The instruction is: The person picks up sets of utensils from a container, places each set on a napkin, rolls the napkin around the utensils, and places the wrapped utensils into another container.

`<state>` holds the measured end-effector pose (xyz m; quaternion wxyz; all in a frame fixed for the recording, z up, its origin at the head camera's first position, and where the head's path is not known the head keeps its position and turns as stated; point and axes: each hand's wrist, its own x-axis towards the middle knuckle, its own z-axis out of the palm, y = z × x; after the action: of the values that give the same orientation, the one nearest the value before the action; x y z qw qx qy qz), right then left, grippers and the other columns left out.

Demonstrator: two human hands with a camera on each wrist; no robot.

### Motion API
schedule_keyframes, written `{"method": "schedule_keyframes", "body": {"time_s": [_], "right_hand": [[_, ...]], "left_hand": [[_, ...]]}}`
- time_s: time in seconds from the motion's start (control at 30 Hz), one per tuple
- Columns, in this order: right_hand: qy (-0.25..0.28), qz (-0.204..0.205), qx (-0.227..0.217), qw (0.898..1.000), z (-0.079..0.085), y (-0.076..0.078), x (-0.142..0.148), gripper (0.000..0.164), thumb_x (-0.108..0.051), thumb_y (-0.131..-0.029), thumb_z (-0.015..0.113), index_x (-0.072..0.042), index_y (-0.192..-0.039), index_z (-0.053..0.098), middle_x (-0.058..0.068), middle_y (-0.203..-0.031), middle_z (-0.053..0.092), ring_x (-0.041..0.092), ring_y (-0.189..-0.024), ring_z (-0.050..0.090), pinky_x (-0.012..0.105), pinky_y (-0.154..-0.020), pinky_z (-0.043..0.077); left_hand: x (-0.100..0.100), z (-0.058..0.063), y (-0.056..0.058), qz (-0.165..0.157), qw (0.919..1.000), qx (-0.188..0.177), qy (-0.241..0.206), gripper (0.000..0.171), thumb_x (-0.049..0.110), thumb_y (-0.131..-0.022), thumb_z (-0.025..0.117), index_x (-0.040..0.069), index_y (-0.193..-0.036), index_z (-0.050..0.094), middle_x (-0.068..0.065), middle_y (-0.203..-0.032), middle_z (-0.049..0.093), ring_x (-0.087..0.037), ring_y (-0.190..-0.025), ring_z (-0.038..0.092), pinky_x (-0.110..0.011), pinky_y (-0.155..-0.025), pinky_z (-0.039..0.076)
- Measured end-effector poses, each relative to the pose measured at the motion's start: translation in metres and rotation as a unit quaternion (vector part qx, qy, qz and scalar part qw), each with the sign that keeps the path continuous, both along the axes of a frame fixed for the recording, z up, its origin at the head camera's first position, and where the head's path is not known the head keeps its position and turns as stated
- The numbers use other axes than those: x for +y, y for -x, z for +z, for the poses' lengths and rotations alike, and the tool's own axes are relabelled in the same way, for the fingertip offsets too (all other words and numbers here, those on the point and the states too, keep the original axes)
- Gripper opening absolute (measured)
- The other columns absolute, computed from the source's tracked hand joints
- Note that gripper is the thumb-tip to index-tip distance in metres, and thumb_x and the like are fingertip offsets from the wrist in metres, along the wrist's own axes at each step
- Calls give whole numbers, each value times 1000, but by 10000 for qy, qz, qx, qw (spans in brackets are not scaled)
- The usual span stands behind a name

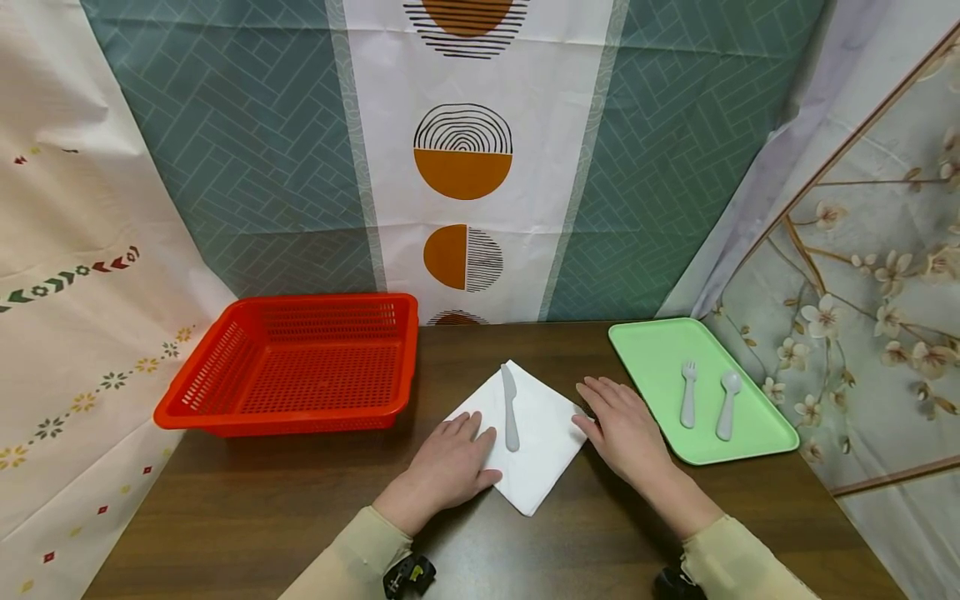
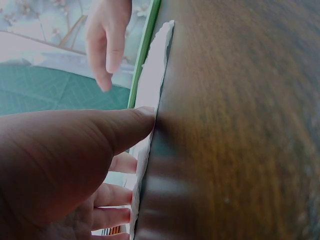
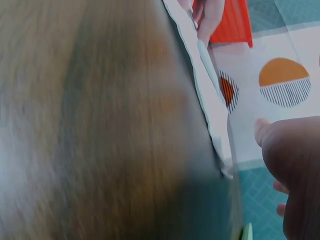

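A folded white napkin (image 1: 551,421) lies turned cornerwise on the wooden table, with a grey plastic knife (image 1: 511,412) on top of it. My left hand (image 1: 450,462) rests on the napkin's left edge, its fingers spread and relaxed. In the left wrist view the thumb (image 2: 132,125) touches the near border of the napkin. My right hand (image 1: 624,425) is at the napkin's right corner with fingers extended and nothing held. From the right wrist camera, a gap shows between the right thumb (image 3: 262,130) and the napkin.
A red plastic basket (image 1: 307,423) stands at the back left. On the right lies a light green tray (image 1: 652,342) bearing a grey fork (image 1: 688,396) and a grey spoon (image 1: 727,408). Patterned cloths (image 1: 465,217) hang behind and beside the table (image 1: 300,500).
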<state>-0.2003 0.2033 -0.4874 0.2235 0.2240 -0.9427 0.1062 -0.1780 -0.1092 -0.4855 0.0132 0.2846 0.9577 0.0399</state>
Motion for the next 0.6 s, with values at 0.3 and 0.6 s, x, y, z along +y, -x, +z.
{"method": "schedule_keyframes", "body": {"time_s": [0.3, 0.6], "right_hand": [[123, -268, -138, 9995, 4, 0, 22, 57, -25, -102, 81, 4, -149, 64, 26, -152, 63, 48, -145, 54, 64, -120, 41], [11, -468, -178, 9987, 8, 1, 37, 64, -28, -103, 80, 5, -154, 59, 29, -157, 57, 51, -146, 52, 65, -120, 40]], "left_hand": [[0, 0, 1, -18, 10000, 18, 28, 65, 49, -102, 76, 10, -152, 66, -23, -161, 55, -43, -149, 52, -58, -121, 44], [1, 1, 0, 18, 10000, -55, 7, 65, 49, -102, 76, 10, -153, 65, -23, -162, 54, -43, -150, 51, -58, -122, 43]]}}
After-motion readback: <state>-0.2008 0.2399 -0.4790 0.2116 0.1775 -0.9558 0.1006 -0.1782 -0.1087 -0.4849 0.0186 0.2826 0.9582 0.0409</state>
